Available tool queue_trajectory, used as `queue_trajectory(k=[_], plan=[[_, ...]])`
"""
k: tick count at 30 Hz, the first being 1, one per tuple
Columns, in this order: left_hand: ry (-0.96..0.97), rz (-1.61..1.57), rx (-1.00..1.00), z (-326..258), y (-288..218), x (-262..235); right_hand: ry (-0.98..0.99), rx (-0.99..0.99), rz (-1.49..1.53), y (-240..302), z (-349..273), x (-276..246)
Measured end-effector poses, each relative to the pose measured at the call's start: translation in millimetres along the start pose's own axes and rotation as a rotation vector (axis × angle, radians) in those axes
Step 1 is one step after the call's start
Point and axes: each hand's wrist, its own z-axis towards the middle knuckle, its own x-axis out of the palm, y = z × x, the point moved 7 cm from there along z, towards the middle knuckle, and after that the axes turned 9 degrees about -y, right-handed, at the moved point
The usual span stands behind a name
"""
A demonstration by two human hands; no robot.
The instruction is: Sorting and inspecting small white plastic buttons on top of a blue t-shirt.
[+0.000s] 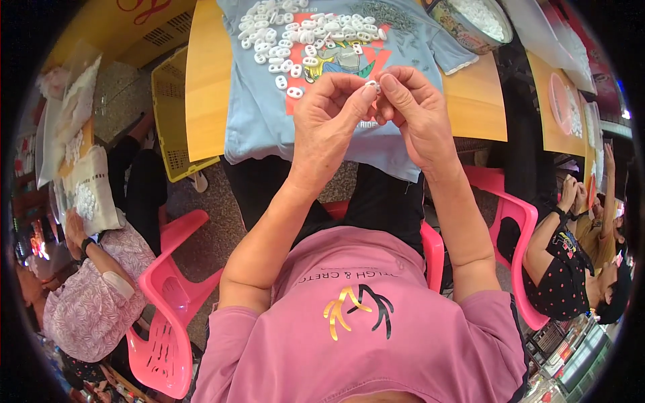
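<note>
Both my hands meet over the near part of a blue T-shirt [259,127] spread on the table. My left hand [329,114] pinches one side of a small white two-holed piece [373,85] between thumb and forefinger. My right hand [415,107] is closed at the other side of it, thumb and fingertips pressed together; whether these hold a second small part is hidden. Beyond my hands lies a heap of white oval two-holed plastic pieces [265,33], with a few loose ones nearer my left hand. A pile of tiny dark parts [386,15] lies right of the heap.
A round tub [474,23] of white pieces stands at the far right of the wooden table [205,87]. A yellow plastic crate [171,114] is at the left. Pink chairs [168,322] flank me, and other people work at tables on both sides.
</note>
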Motion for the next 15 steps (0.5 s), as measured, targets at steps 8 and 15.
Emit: queue_trajectory(k=[8,15], plan=[[-0.024,-0.002,0.022,-1.2,-0.5,1.1,-0.04,-0.117,-0.067,4.6,-3.7,0.2],[-0.02,0.003,0.035,-1.5,-1.2,2.1,-0.057,-0.146,-0.052,5.8,-4.5,1.2]])
